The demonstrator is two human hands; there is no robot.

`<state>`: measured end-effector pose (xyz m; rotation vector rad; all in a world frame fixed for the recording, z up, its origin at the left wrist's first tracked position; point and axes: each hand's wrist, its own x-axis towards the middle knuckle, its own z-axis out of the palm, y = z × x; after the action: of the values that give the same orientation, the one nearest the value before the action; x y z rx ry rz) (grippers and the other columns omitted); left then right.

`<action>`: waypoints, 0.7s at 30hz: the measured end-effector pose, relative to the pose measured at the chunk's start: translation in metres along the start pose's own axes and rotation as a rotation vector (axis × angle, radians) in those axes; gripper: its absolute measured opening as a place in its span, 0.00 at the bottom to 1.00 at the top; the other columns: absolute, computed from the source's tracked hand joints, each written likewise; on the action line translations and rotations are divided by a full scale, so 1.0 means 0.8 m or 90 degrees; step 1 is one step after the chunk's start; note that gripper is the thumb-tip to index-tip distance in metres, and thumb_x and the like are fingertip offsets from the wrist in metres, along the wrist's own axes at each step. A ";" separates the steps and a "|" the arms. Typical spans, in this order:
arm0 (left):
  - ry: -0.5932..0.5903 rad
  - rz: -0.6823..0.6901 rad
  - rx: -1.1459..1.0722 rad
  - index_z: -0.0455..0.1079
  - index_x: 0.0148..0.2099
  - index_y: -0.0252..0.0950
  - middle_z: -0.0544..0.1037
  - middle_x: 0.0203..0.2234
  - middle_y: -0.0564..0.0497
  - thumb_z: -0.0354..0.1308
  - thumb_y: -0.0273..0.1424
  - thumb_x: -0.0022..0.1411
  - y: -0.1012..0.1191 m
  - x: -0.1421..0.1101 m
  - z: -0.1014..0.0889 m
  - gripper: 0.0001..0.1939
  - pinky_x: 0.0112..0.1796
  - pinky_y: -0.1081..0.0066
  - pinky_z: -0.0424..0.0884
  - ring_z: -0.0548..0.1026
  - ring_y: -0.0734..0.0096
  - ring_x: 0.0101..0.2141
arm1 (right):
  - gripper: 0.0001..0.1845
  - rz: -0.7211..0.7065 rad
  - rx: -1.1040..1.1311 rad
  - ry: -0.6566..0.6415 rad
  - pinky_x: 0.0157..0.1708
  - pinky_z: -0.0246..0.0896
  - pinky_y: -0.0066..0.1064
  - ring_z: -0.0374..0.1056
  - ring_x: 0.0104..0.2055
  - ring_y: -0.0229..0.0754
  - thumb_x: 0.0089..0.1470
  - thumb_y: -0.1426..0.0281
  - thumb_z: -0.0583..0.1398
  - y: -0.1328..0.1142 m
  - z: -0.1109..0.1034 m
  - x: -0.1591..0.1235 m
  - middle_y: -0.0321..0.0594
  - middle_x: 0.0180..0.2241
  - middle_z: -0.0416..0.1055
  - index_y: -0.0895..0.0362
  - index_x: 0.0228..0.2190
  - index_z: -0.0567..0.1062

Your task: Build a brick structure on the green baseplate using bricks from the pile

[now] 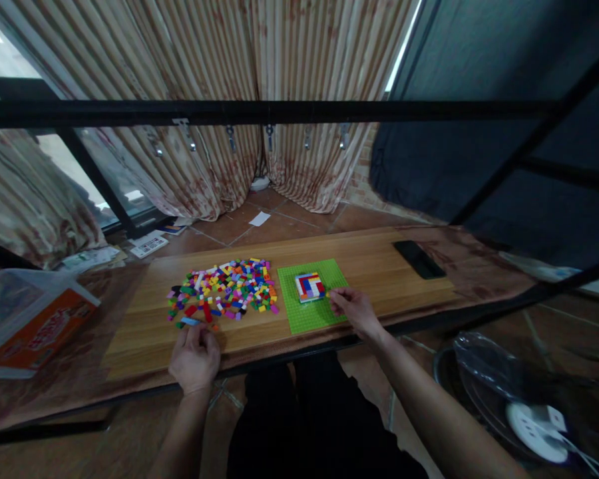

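My right hand (355,310) is pinched at the right side of a small block build, with a tiny yellowish toy brick (328,293) at its fingertips. The build (310,287) is low and square, made of white, red, blue and yellow bricks, and sits on a green baseplate (295,322). My left hand (196,358) is closed, its fingers curled at the front edge of the loose brick pile (234,286). A long light blue brick (190,320) lies right at those fingertips; whether they grip it is hidden.
The wooden board (379,293) carries a black phone (419,259) at the right. At the left stands a clear plastic tub (27,319) with an orange label. A black metal bar (299,113) crosses ahead. A white power strip (536,432) lies low at the right.
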<state>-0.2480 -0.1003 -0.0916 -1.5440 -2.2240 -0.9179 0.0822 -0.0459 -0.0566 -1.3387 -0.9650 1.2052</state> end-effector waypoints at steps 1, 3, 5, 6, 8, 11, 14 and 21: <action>0.001 0.003 0.001 0.73 0.36 0.38 0.74 0.30 0.49 0.49 0.30 0.60 0.000 0.000 0.000 0.10 0.29 0.70 0.59 0.71 0.67 0.30 | 0.23 0.003 -0.001 -0.017 0.17 0.57 0.24 0.63 0.19 0.33 0.33 0.52 0.68 -0.001 0.001 0.004 0.33 0.19 0.69 0.59 0.23 0.74; 0.005 0.003 0.000 0.73 0.36 0.38 0.74 0.29 0.49 0.49 0.30 0.60 0.000 0.001 0.000 0.10 0.29 0.70 0.59 0.70 0.67 0.30 | 0.23 0.014 -0.004 -0.048 0.16 0.55 0.23 0.61 0.18 0.32 0.33 0.52 0.68 -0.002 0.002 0.011 0.32 0.17 0.68 0.59 0.22 0.73; 0.006 -0.002 0.000 0.73 0.36 0.38 0.74 0.29 0.49 0.49 0.30 0.60 0.000 0.000 0.001 0.10 0.29 0.70 0.59 0.70 0.66 0.30 | 0.23 0.027 -0.007 -0.069 0.16 0.54 0.23 0.60 0.17 0.31 0.33 0.52 0.68 -0.001 0.002 0.016 0.31 0.16 0.67 0.59 0.21 0.73; 0.005 -0.005 -0.001 0.73 0.36 0.38 0.73 0.30 0.48 0.49 0.30 0.60 0.000 0.000 0.001 0.10 0.29 0.70 0.59 0.70 0.66 0.31 | 0.23 0.035 -0.010 -0.075 0.16 0.54 0.23 0.59 0.16 0.31 0.33 0.52 0.68 -0.001 0.002 0.019 0.31 0.16 0.67 0.58 0.21 0.72; 0.003 -0.012 -0.007 0.73 0.37 0.38 0.73 0.30 0.48 0.49 0.30 0.60 0.000 0.000 0.002 0.10 0.29 0.70 0.59 0.70 0.66 0.31 | 0.22 0.049 -0.015 -0.080 0.15 0.54 0.23 0.59 0.16 0.30 0.34 0.53 0.68 0.000 0.001 0.022 0.31 0.16 0.67 0.58 0.20 0.72; 0.005 -0.014 -0.011 0.72 0.37 0.38 0.74 0.31 0.48 0.49 0.30 0.61 -0.001 -0.001 0.003 0.10 0.30 0.70 0.59 0.70 0.66 0.31 | 0.21 0.065 -0.016 -0.080 0.15 0.53 0.22 0.59 0.16 0.30 0.34 0.55 0.69 0.001 0.001 0.027 0.31 0.16 0.66 0.59 0.19 0.72; 0.005 -0.003 -0.006 0.72 0.37 0.38 0.74 0.31 0.48 0.49 0.30 0.61 -0.002 -0.001 0.004 0.10 0.30 0.70 0.60 0.71 0.66 0.31 | 0.21 0.075 -0.015 -0.076 0.14 0.52 0.21 0.58 0.16 0.29 0.34 0.56 0.70 0.001 0.001 0.030 0.31 0.16 0.66 0.59 0.19 0.71; 0.008 0.007 0.001 0.72 0.37 0.37 0.75 0.31 0.48 0.49 0.30 0.61 -0.002 -0.001 0.003 0.10 0.30 0.70 0.61 0.72 0.66 0.32 | 0.20 0.071 -0.030 -0.046 0.13 0.52 0.22 0.57 0.15 0.29 0.37 0.55 0.68 0.003 0.004 0.029 0.32 0.16 0.67 0.59 0.20 0.71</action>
<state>-0.2485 -0.0997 -0.0942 -1.5437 -2.2060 -0.9194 0.0829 -0.0229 -0.0620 -1.4103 -0.9854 1.3306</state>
